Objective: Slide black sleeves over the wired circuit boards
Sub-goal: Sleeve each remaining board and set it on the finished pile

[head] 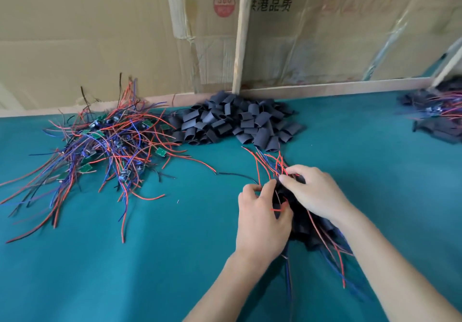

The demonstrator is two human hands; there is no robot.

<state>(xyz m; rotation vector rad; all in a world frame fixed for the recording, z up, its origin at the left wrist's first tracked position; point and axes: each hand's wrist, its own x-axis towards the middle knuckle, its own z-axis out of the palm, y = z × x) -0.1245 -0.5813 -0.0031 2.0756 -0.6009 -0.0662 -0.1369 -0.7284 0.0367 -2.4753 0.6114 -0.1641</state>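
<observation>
A: Nearest the camera, what were the hands doing?
B: The left hand (pixel 260 215) and right hand (pixel 316 193) both curled their fingers around a bundle of sleeved boards (pixel 303 224) on the green bench (pixel 125 259), red and blue wires trailing out.
A: And the supplies?
B: The black sleeves (pixel 235 121) lay heaped by the cardboard wall (pixel 100 34); the bare wired circuit boards (pixel 100 146) sat tangled just left of them.
</observation>
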